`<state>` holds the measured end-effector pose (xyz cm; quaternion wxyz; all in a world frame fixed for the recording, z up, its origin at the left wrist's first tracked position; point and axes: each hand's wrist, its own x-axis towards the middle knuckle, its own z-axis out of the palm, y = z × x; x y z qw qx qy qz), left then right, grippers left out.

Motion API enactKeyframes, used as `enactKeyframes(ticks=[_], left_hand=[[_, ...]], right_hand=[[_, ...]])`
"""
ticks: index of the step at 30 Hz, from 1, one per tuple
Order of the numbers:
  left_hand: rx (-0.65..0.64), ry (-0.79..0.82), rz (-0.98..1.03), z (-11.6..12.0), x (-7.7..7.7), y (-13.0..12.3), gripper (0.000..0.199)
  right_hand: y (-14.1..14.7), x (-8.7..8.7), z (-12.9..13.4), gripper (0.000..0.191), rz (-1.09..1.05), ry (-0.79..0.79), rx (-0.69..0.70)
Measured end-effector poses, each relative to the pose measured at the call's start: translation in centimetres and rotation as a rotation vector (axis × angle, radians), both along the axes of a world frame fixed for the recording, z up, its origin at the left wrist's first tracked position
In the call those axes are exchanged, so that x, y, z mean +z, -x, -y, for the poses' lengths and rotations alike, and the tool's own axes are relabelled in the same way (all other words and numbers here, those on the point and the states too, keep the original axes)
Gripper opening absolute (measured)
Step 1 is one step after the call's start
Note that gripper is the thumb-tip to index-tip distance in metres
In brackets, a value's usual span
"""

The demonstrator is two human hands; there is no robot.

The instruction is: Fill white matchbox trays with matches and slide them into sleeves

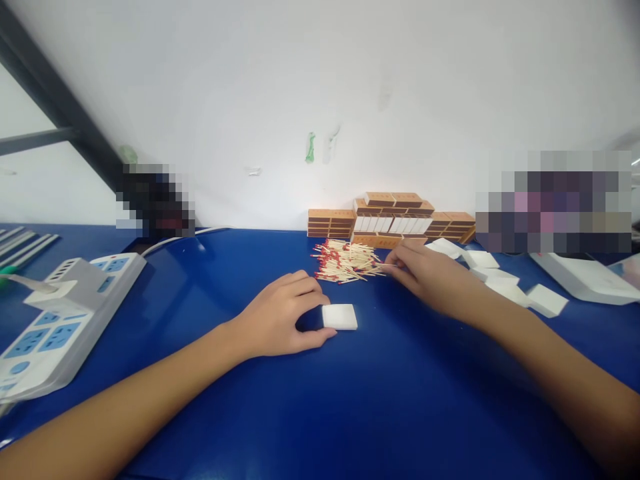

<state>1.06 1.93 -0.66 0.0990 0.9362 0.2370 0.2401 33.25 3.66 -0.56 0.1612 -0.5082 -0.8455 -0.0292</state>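
Observation:
A small white box (341, 317) lies on the blue table (320, 413), and my left hand (287, 313) holds it at its left end between thumb and fingers. Behind it is a loose pile of red-tipped matches (347, 261). My right hand (417, 270) is at the right edge of the pile, thumb and forefinger pinched on a match (384, 265). Whether it holds more than one match is too small to tell.
Matchboxes (393, 223) are stacked against the white wall (225, 100) behind the pile. Several white boxes (505, 283) lie beyond my right forearm, beside a larger white tray (583, 277). A power strip (65, 327) with a plugged-in adapter is at the left.

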Motion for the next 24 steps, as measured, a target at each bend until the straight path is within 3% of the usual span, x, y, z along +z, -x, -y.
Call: enactKeyframes(ticks=[15,24], left_hand=[[0.037,-0.035,0.011,-0.3,-0.3,0.0,0.031],[0.107,-0.046,0.021,-0.4,-0.3,-0.2,0.033]], right_hand=[[2.3,1.7,2.0,0.023,-0.160,-0.127,0.123],[3.2,0.8,2.7,0.020,-0.127,-0.136,0.124]])
